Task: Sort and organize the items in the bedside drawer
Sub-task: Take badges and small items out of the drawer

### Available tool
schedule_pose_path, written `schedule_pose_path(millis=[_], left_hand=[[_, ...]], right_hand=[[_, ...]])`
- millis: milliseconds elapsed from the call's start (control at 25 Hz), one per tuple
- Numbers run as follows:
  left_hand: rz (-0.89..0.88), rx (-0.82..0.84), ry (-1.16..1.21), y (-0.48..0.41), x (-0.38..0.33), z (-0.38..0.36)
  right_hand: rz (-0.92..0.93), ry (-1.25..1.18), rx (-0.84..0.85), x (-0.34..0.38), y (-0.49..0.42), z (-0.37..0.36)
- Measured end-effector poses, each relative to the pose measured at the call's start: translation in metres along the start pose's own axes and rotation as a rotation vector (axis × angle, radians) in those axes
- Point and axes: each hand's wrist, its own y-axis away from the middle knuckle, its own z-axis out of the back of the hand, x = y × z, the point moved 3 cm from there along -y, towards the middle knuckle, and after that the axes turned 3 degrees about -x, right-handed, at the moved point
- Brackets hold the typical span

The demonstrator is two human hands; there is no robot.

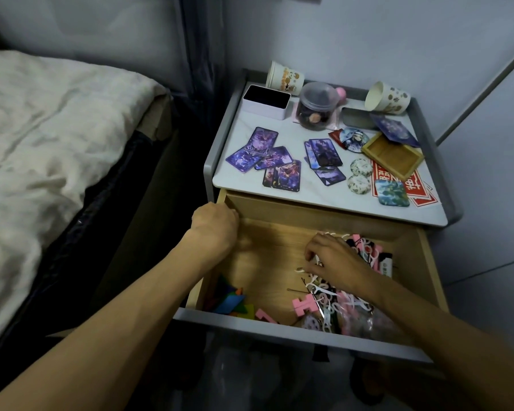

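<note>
Bedside drawer (282, 327), pulled fully open: your right hand (337, 262) reaches into its right half, fingers curled down into a heap of white floss picks (328, 293), with thumb and forefinger drawn close together. Whether they actually hold a pick cannot be told.

Your left hand (215, 225) sits at the drawer's rear left corner against the left wall. Its back faces the camera and its fingers are curled under, out of sight, so what they grip, if anything, cannot be told.

The picks spread along the drawer's right side from rear to front, tangled with pink and black odds and ends. A pink T-shaped piece (304, 305) lies near the front edge at centre, just beside a dark hairpin (297, 290). Coloured flat shapes (232, 301) are bunched in the front left corner.

On the nightstand top (282, 185), purple picture cards (264, 158) fan out near the left edge, with a second stack (324, 154) at centre. A pale tin (266, 103), a clear jar (316, 108) and two paper cups (284, 78) line the rear edge. A wooden tray (393, 157) and round badges (360, 175) lie toward the right edge. A bed (57, 129) stands to the left.
</note>
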Motion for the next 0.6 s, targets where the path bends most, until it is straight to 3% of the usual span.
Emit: schedule_pose_path(millis=[120,240,320,440,520,600], left_hand=[[0.067,0.009,0.027,-0.003,0.006,0.005],[0.13,-0.204,0.206,-0.008,0.014,0.025],[0.105,-0.301,0.644,-0.011,0.012,0.04],[0.06,-0.266,1.422,-0.012,0.001,0.069],[0.101,-0.232,1.686,-0.013,-0.003,0.084],[0.136,-0.204,1.794,-0.017,-0.005,0.09]], right_hand=[[0.016,-0.059,-0.088,0.015,-0.001,0.027],[0.044,-0.105,-0.195,0.029,0.001,0.065],[0.037,-0.13,-0.239,0.031,-0.002,0.092],[-0.12,-0.125,-0.404,0.002,-0.019,0.133],[-0.269,-0.11,-0.485,-0.03,-0.033,0.151],[-0.371,-0.052,-0.452,-0.053,-0.046,0.154]])
